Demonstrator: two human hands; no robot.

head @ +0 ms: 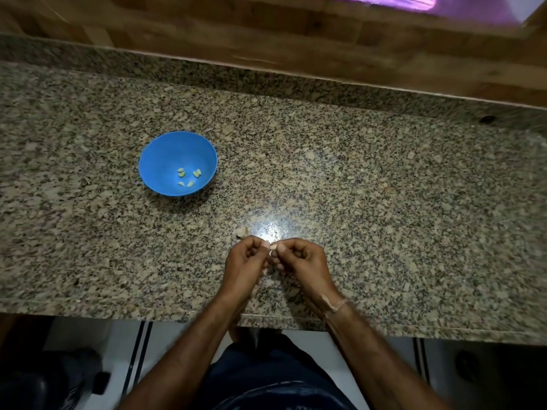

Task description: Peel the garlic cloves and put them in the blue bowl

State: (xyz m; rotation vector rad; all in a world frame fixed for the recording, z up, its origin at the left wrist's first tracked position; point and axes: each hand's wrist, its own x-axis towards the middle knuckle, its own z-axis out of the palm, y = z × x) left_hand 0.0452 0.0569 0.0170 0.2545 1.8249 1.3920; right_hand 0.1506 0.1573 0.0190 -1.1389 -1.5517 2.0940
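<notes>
As L hand [247, 261], R hand [302, 261] pinch clove [273, 247]

The garlic clove [272, 250] is almost fully covered by the pinching fingertips of the left hand [248, 260] and the right hand [300, 260]; only a small pale part shows, and whether skin is on it cannot be told. A pale scrap [241, 231] on the counter [384, 202], near its front edge beside the left hand, is too small to name. The purple shape [414, 4] is blurred and cut by the top edge.
</notes>
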